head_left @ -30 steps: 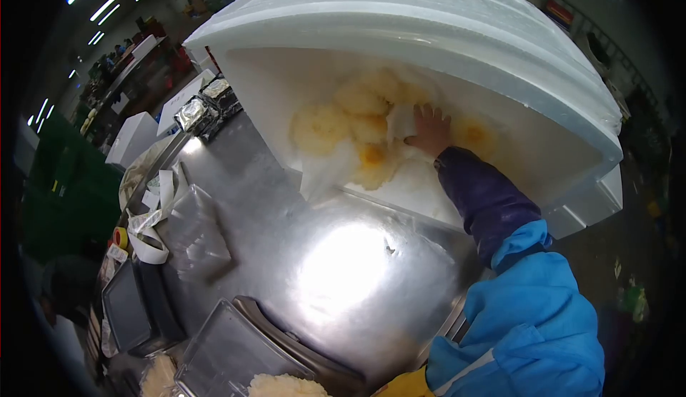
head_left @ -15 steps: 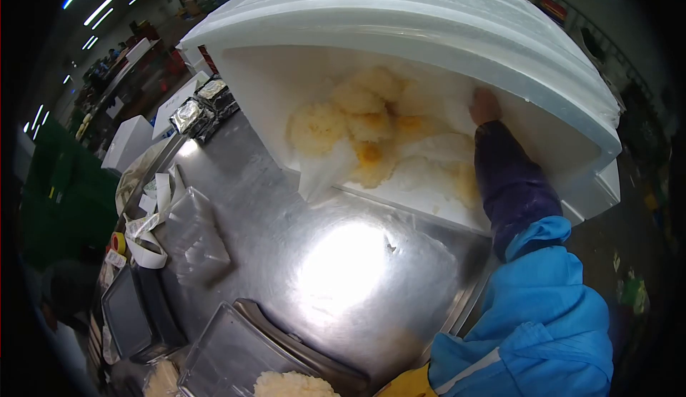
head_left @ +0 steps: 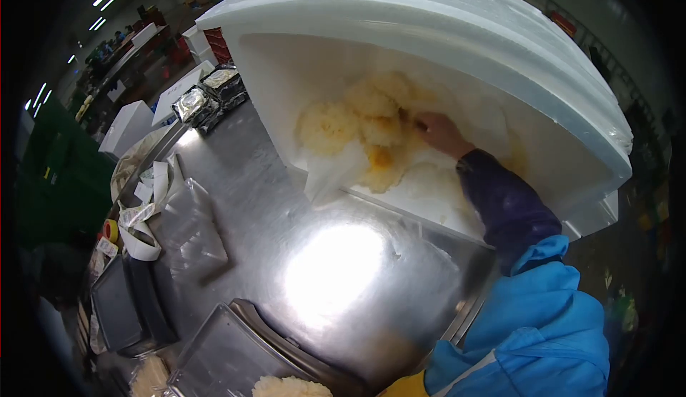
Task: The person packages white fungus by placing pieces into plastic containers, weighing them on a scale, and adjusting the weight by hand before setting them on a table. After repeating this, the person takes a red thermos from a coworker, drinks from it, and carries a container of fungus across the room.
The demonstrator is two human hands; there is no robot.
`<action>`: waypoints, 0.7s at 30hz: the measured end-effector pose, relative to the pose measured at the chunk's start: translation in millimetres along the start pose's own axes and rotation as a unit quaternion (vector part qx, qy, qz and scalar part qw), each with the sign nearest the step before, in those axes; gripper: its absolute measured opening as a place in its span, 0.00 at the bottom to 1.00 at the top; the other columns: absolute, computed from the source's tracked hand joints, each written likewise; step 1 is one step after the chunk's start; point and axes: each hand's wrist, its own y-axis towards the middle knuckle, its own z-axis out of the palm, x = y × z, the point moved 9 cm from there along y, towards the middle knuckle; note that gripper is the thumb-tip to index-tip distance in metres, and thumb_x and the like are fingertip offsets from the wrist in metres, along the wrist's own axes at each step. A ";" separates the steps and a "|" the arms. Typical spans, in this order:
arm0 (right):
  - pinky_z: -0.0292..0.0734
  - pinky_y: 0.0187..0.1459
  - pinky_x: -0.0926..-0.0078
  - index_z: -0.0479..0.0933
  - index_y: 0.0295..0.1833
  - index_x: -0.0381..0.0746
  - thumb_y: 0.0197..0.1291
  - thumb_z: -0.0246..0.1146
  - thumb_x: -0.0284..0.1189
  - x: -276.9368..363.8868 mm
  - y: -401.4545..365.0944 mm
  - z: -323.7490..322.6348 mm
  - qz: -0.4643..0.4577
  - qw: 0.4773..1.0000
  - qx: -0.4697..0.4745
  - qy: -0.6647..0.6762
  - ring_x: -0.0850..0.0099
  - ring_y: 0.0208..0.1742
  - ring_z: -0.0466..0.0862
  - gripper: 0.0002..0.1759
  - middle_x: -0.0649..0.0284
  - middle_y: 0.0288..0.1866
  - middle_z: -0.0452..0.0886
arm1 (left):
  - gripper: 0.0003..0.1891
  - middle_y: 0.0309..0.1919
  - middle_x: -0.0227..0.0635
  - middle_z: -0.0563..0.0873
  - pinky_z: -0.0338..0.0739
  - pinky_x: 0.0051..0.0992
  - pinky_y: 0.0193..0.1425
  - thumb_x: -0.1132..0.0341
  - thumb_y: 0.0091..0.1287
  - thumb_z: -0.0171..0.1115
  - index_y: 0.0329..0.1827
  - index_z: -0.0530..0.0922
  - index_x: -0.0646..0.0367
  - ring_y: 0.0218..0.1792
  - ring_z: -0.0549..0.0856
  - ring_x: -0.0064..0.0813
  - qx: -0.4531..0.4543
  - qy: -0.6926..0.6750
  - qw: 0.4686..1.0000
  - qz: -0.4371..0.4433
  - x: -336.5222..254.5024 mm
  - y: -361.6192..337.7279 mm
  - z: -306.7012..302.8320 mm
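My right hand (head_left: 441, 134), in a dark purple sleeve and blue oversleeve, reaches inside a big white foam box (head_left: 593, 136). Its fingers are curled together at the right side of a heap of pale, ruffled clumps that look like white fungus (head_left: 329, 127). I cannot tell what the fingertips hold. Orange-brown stains mark the clumps and the white lining sheet (head_left: 334, 170) that hangs over the front edge. Another pale ruffled clump (head_left: 291, 387) shows at the bottom edge, by a clear plastic tray (head_left: 229, 358). My left hand is out of view.
The box stands on a shiny steel table (head_left: 250, 218). On its left side lie clear plastic packaging (head_left: 191, 232), a curled label strip (head_left: 143, 236), a yellow tape roll (head_left: 110, 230) and black trays (head_left: 132, 304). Foil-wrapped packs (head_left: 204, 100) sit beside the box's left corner.
My right hand has moved left, from the box's inner back right to the side of the heap, its fingers now curled. The view has shifted slightly.
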 end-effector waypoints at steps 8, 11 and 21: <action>0.68 0.56 0.65 0.68 0.56 0.38 0.36 0.68 0.48 -42.0 -4.9 45.4 0.223 0.965 0.129 -0.050 0.56 0.56 0.73 0.40 0.52 0.55 0.73 | 0.30 0.54 0.39 0.72 0.68 0.31 0.57 0.65 0.58 0.62 0.63 0.61 0.58 0.55 0.72 0.33 -0.028 0.016 0.999 0.006 -2.2 -1.1 0.3; 0.67 0.57 0.66 0.66 0.59 0.39 0.33 0.69 0.49 -48.8 -4.3 47.0 0.244 0.955 0.155 -0.065 0.57 0.58 0.72 0.44 0.54 0.57 0.72 | 0.30 0.54 0.39 0.72 0.68 0.31 0.57 0.65 0.58 0.62 0.62 0.62 0.58 0.55 0.73 0.33 -0.029 0.018 0.999 0.005 -1.4 -1.3 2.5; 0.68 0.58 0.64 0.67 0.57 0.40 0.47 0.65 0.43 -21.6 -44.7 -36.1 0.042 0.956 -0.021 0.289 0.61 0.57 0.73 0.33 0.62 0.54 0.74 | 0.28 0.52 0.39 0.73 0.69 0.30 0.56 0.66 0.58 0.62 0.61 0.63 0.58 0.53 0.74 0.32 0.005 0.020 1.000 0.018 1.1 -10.8 6.6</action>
